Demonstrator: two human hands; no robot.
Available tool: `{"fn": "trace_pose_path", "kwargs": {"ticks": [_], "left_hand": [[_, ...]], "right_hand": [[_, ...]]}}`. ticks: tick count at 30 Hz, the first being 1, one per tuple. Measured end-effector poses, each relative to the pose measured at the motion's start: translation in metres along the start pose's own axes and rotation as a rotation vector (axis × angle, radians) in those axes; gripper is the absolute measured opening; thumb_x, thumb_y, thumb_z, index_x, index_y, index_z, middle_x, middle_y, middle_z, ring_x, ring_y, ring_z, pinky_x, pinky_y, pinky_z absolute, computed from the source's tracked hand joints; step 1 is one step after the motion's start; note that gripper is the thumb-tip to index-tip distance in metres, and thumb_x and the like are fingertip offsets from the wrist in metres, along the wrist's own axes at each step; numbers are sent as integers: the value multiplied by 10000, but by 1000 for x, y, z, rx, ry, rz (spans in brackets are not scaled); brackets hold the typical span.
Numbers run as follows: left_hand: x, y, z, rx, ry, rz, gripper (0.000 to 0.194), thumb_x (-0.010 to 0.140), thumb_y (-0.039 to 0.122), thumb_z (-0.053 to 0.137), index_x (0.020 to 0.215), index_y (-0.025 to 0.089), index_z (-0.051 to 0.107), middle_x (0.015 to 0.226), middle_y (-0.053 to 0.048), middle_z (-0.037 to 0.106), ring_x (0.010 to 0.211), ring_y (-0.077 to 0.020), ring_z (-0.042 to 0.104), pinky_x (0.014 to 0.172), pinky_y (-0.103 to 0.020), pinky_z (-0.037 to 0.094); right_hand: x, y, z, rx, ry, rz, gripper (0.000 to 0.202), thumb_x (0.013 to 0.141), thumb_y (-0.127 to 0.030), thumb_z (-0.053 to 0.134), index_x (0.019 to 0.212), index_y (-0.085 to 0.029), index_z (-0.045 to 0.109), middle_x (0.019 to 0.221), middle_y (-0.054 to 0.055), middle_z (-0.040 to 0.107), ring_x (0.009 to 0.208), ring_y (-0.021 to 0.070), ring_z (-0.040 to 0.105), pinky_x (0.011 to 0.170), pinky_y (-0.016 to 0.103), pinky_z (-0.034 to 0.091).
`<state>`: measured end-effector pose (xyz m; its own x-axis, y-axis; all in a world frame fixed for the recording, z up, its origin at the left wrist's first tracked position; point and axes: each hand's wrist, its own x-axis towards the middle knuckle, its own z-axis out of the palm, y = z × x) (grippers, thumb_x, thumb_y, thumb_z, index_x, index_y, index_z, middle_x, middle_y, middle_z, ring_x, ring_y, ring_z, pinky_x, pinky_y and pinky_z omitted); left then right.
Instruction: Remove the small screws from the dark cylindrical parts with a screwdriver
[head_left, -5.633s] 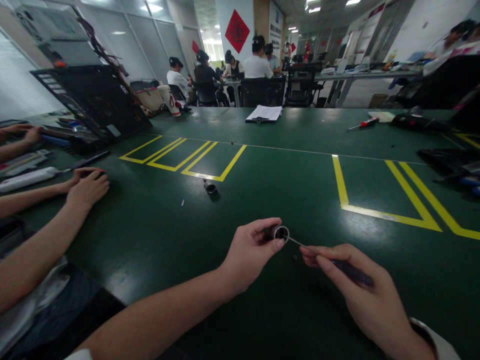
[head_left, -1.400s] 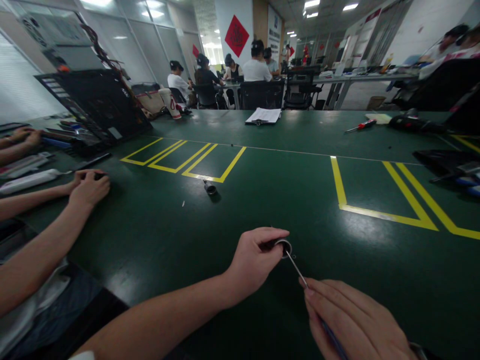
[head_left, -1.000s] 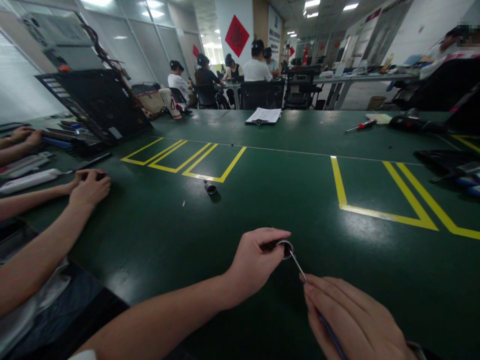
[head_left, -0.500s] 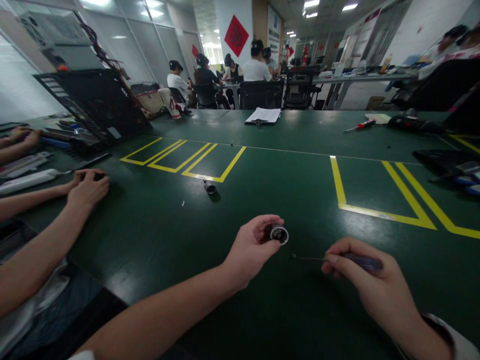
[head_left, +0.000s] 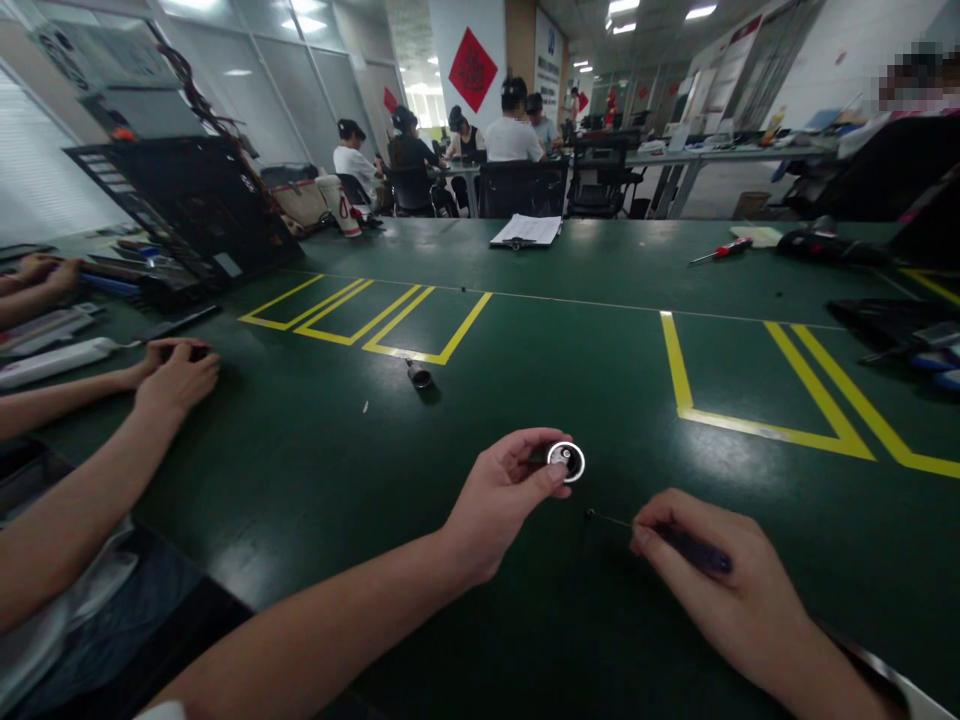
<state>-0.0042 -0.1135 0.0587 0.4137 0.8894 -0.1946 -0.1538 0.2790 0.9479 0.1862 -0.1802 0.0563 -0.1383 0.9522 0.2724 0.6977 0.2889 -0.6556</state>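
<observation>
My left hand (head_left: 491,500) pinches a small round metal part (head_left: 568,461) between thumb and fingers, its open end with a bright rim turned towards me. In my right hand (head_left: 720,570) is a screwdriver (head_left: 694,550) with a dark, bluish handle. Its thin shaft points left, and a tiny dark piece, perhaps a screw, shows at the tip. That tip is just below and right of the metal part, apart from it. Farther off on the green table (head_left: 585,380) lies a dark metal cylinder (head_left: 420,377) with a narrow end.
Yellow tape outlines (head_left: 442,358) mark the table. A co-worker's hands (head_left: 176,380) rest at the left, near a white-handled tool (head_left: 64,362). A clipboard (head_left: 527,232) lies at the back, a red screwdriver (head_left: 721,251) at the back right. A black frame (head_left: 187,210) stands far left.
The metal part has moved slightly right and up, turning its open end more towards me. My right hand has shifted left and down, tilting the screwdriver so its handle sits lower.
</observation>
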Motion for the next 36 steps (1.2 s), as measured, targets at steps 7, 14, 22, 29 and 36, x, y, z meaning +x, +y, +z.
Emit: {"fn": "trace_pose_path", "kwargs": {"ticks": [7,14,22,29,36], "left_hand": [[1,-3,3,-44,32,35,272,755,160,658,1020,148,597,1119,-80,624,998,-187,590,893,-354,483],[1,-5,1,55,69,-6,347,712,119,675,1050,175,626,1009,-50,657,954,-170,596,872,-331,474],[-1,-7,1,120,6,100,305,701,103,664,995,179,675,1008,-49,620,902,-158,601,841,-326,494],[-3,-10,5,174,-39,176,314,707,83,634,1000,182,688,1021,-56,580,892,-152,599,835,-313,513],[-5,-9,7,259,-63,217,306,726,81,589,1013,134,679,1007,-80,580,868,-155,623,783,-289,545]], "right_hand": [[-5,-7,10,-183,116,-323,181,817,-98,427,756,-162,586,615,26,595,529,136,564,487,249,448],[-11,-7,-3,-134,275,-448,196,785,-77,527,937,-172,605,776,60,704,678,174,676,615,265,556],[-18,-17,-8,-165,245,-460,173,786,-106,536,927,-181,602,762,63,726,708,166,705,669,228,582],[-12,-29,-4,-64,282,-435,201,778,-72,512,905,-182,623,734,67,707,675,166,692,625,218,581],[-10,-29,-1,-84,292,-467,185,792,-74,496,901,-168,612,711,55,699,668,143,689,628,209,573]]}}
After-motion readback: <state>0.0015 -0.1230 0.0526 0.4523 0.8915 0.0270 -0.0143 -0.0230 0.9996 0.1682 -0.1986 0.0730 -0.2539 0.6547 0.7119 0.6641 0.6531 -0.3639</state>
